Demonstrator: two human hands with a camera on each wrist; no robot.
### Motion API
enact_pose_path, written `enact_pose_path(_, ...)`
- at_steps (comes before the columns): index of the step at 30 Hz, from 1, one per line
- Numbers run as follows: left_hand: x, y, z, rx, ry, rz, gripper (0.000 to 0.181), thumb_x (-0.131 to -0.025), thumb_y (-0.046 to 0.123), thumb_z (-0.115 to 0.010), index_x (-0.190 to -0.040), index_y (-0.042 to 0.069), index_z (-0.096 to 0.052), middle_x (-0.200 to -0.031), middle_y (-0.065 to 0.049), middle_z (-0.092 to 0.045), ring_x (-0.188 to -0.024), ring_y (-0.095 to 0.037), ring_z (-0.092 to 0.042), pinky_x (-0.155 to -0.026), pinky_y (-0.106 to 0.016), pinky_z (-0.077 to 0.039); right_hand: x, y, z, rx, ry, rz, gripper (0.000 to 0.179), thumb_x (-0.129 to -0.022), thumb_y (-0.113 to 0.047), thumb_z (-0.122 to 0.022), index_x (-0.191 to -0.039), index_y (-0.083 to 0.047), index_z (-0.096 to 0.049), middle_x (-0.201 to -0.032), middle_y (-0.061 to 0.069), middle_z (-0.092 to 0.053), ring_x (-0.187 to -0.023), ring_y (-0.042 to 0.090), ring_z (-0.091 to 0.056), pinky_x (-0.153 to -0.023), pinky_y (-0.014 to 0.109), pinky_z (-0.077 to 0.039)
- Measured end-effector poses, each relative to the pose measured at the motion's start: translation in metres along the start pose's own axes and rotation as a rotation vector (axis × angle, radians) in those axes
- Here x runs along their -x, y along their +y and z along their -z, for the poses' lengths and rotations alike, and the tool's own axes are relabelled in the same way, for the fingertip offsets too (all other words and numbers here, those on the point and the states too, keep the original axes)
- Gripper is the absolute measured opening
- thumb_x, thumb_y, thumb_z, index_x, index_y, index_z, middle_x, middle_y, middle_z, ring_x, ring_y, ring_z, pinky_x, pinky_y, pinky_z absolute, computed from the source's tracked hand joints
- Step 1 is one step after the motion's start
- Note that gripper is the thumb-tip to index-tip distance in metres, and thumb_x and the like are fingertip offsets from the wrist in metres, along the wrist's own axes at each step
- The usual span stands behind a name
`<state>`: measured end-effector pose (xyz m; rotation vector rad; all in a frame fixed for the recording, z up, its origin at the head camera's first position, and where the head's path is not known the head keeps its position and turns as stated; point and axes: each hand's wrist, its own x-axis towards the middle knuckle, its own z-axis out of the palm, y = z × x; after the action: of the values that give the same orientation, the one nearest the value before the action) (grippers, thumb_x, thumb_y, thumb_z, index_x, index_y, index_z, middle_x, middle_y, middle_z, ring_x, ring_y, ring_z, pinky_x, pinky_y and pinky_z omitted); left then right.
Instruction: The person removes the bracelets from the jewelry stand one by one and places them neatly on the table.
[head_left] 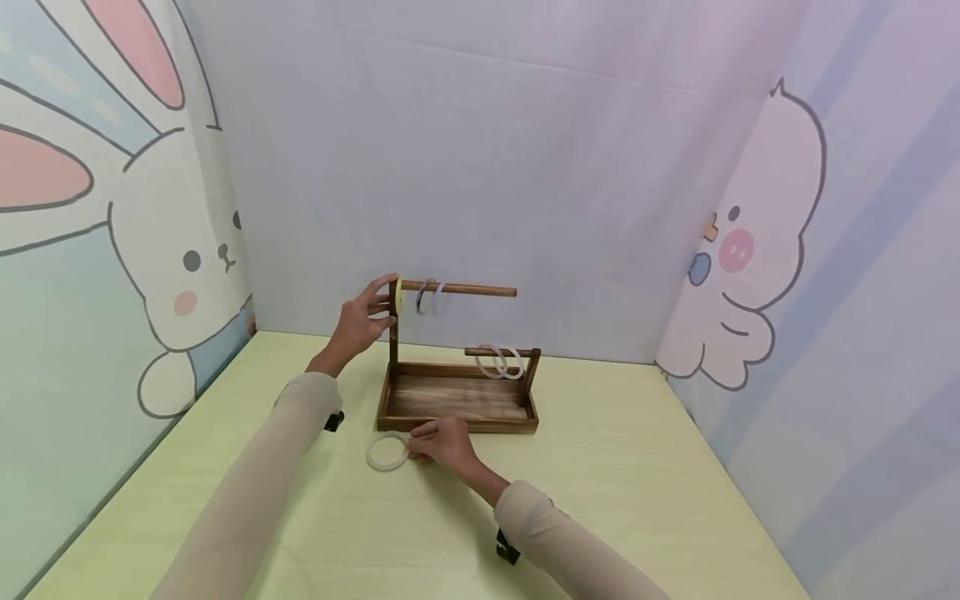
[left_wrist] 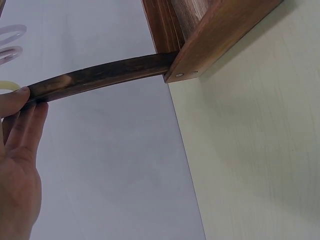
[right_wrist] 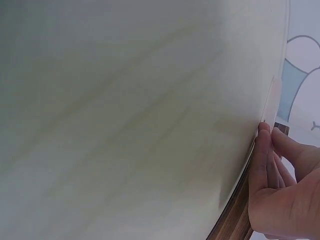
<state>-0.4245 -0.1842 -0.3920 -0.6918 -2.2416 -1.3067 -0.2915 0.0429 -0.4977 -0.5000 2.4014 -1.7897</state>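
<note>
A wooden bangle stand point(head_left: 457, 426) has a tray base, a tall left post with a long bar, and a short bar at right. My left hand point(head_left: 360, 323) holds the top of the tall post point(left_wrist: 105, 73), thumb on one side and fingers on the other. Beside it a yellow bangle point(head_left: 400, 297) hangs at the bar's post end. My right hand point(head_left: 444, 443) pinches the right edge of a white bangle point(head_left: 368, 456), low in front of the tray; in the right wrist view the bangle point(right_wrist: 273, 100) appears edge-on.
A dark-patterned bangle point(head_left: 420, 301) and a pale lilac bangle point(head_left: 437, 300) hang on the long bar. Two light bangles point(head_left: 521, 364) hang on the short bar. Cloth walls with a rabbit point(head_left: 161, 275) and a chick point(head_left: 765, 225) border the pale table point(head_left: 622, 467).
</note>
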Motion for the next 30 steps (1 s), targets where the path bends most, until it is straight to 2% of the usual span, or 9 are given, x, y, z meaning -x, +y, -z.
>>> enact_pose_path(9, 0.002, -0.001, 0.0, -0.001, 0.007, -0.006, 0.085, -0.089, -0.014, -0.073, -0.159, 0.025, -0.044, -0.132, -0.029, -0.065, -0.116, -0.043, -0.069, -0.09, -0.053, -0.06, 0.001, 0.004, 0.0, 0.027, 0.001, -0.064, 0.016, -0.088, -0.001, -0.082, -0.102, 0.007, -0.08, -0.088, 0.018, -0.078, -0.08, 0.03, -0.079, -0.066, 0.034, -0.064)
enact_pose_path(17, 0.003, -0.003, 0.0, -0.009, 0.017, -0.004, 0.088, -0.089, -0.014, -0.074, -0.159, 0.03, -0.043, -0.132, -0.029, -0.066, -0.116, -0.042, -0.069, -0.09, -0.052, -0.06, 0.006, -0.006, -0.001, -0.02, -0.004, -0.069, 0.02, -0.089, 0.008, -0.076, -0.108, 0.016, -0.074, -0.096, 0.031, -0.074, -0.09, 0.049, -0.074, -0.074, 0.054, -0.063)
enact_pose_path(23, 0.001, -0.003, -0.001, -0.014, 0.016, -0.012, 0.088, -0.089, -0.014, -0.074, -0.159, 0.029, -0.043, -0.132, -0.028, -0.066, -0.116, -0.041, -0.069, -0.09, -0.051, -0.06, 0.002, 0.004, 0.001, -0.029, -0.016, -0.081, 0.022, -0.089, 0.005, -0.079, -0.109, 0.012, -0.076, -0.099, 0.027, -0.076, -0.09, 0.045, -0.075, -0.073, 0.05, -0.064)
enact_pose_path(30, 0.0, -0.001, 0.0, -0.004, 0.013, -0.016, 0.089, -0.088, -0.015, -0.073, -0.159, 0.029, -0.043, -0.131, -0.029, -0.066, -0.116, -0.042, -0.069, -0.09, -0.051, -0.06, 0.003, 0.0, 0.004, -0.069, -0.032, -0.104, 0.024, -0.089, 0.006, -0.078, -0.111, 0.013, -0.075, -0.102, 0.027, -0.076, -0.093, 0.045, -0.074, -0.075, 0.05, -0.064)
